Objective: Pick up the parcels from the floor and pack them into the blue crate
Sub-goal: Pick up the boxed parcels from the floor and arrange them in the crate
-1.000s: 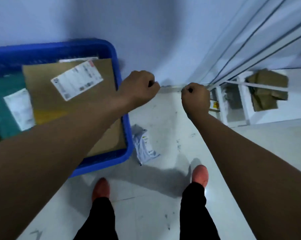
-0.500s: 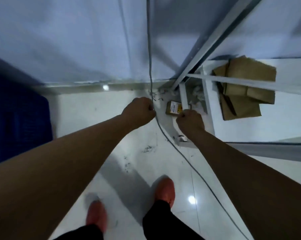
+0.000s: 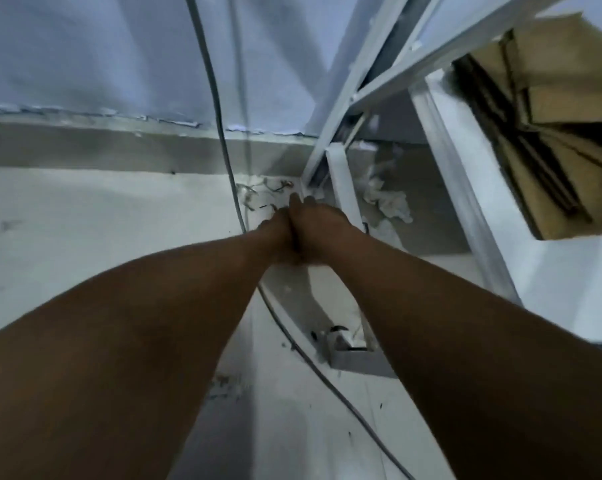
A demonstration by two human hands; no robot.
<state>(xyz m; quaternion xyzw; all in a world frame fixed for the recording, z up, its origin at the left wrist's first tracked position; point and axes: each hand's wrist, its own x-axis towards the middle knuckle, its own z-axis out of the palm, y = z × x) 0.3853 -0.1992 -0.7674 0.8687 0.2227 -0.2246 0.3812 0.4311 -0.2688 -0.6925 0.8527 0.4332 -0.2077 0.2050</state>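
- Both arms stretch down into the corner, with the left hand (image 3: 275, 233) and right hand (image 3: 318, 226) pressed side by side. They are low over the floor (image 3: 84, 237) at the foot of the white rack (image 3: 344, 188).
- The hands are together and touching, but motion blur hides the fingers, so I cannot tell whether they clasp anything.
- No parcel shows in this view; if one lies there, the hands cover it. The blue crate is out of view too.
- Progress, as I judge it: this is a pickup reach with nothing visibly lifted, so carrying and packing are left to do.
- Around them, a dark cable (image 3: 219, 133) runs down the wall, crumpled white wrapping (image 3: 389, 202) lies under the rack, and flattened cardboard (image 3: 552, 133) sits on the shelf.
- Labels or writing: none readable here.
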